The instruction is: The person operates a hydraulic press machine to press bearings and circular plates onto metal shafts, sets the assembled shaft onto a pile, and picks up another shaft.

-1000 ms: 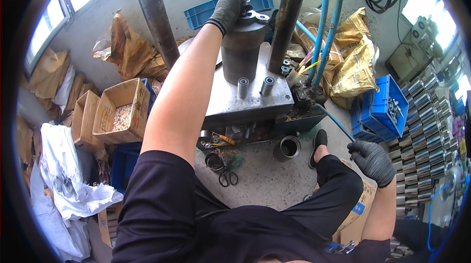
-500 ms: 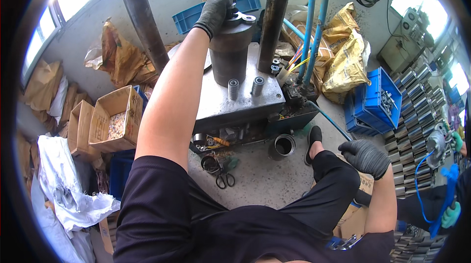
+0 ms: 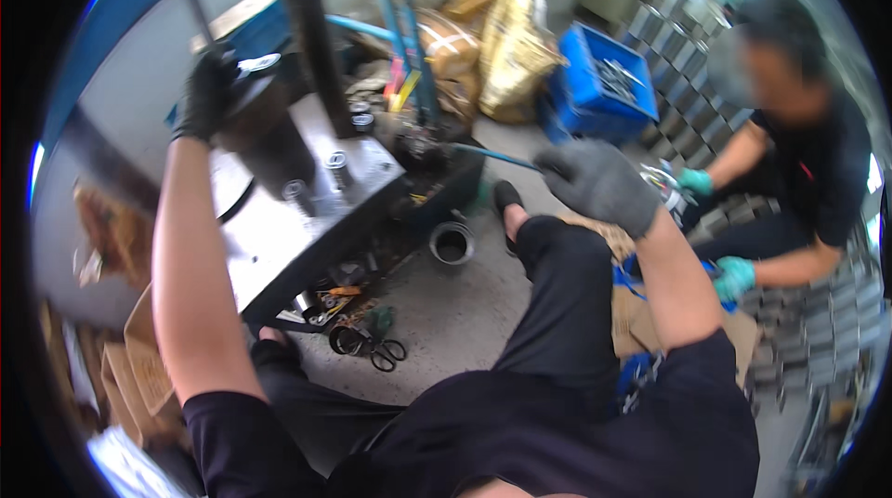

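Dark steel forms the thick, round-sided cylinder [image 3: 269,140] at the upper left of the frame, with two ribbed metal sleeves [image 3: 337,170] upright just beside it on a smooth, shiny plate [image 3: 260,252]. Speckled grey floor [image 3: 437,321] spreads below; a smooth plastic blue crate [image 3: 595,112] sits upper right, near stacked shiny tubes and a co-worker [image 3: 799,154]. From an outstretched arm, the gloved left hand [image 3: 206,97] bends at the cylinder's top, its finger spread and hold too blurred to tell. Right of centre, the gloved right hand [image 3: 599,184] curls its fingers closed around a thin blue rod's [image 3: 497,155] end.
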### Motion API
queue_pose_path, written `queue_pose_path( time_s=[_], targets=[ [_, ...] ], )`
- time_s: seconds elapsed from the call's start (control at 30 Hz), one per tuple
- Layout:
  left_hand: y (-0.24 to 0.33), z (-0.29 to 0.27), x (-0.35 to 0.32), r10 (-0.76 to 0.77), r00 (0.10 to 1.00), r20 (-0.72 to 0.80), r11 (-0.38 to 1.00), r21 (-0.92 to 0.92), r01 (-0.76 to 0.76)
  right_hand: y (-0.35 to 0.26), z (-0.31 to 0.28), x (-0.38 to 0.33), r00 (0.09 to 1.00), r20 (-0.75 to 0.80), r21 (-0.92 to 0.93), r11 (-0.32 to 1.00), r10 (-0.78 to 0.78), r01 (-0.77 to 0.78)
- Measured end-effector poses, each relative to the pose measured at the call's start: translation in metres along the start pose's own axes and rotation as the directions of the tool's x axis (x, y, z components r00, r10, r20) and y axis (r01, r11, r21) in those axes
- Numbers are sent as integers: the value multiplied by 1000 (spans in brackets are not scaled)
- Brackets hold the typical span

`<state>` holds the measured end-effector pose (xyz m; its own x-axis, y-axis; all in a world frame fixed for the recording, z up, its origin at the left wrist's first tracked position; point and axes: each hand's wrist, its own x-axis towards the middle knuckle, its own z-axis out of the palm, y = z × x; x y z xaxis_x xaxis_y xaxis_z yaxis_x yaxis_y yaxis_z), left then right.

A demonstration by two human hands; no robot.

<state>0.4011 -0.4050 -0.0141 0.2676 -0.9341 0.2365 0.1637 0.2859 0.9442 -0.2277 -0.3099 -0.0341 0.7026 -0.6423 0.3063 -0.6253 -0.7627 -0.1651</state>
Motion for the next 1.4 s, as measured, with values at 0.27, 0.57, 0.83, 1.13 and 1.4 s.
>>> queue_pose_path(
  time_s=[0.27,0.57,0.83,1.13,1.4],
  targets=[
    [-20,-5,47,87,996,-2,989,124,-86,50,-25,83,771,-572,-387,921,-280,46],
    [15,-132,105,157,931,329,477,800,-363,77,-51,164,896,-202,-763,637,-396,110],
    [14,-77,51,220,842,492,-345,847,-405,72,-53,178,948,-238,-667,745,-212,0],
    [20,-81,58,273,951,-145,874,452,-181,63,-61,177,972,-236,-476,873,-8,-108],
    [31,-85,49,306,842,-445,924,352,-150,58,-62,185,962,-270,-381,912,45,-149]
  ],
)
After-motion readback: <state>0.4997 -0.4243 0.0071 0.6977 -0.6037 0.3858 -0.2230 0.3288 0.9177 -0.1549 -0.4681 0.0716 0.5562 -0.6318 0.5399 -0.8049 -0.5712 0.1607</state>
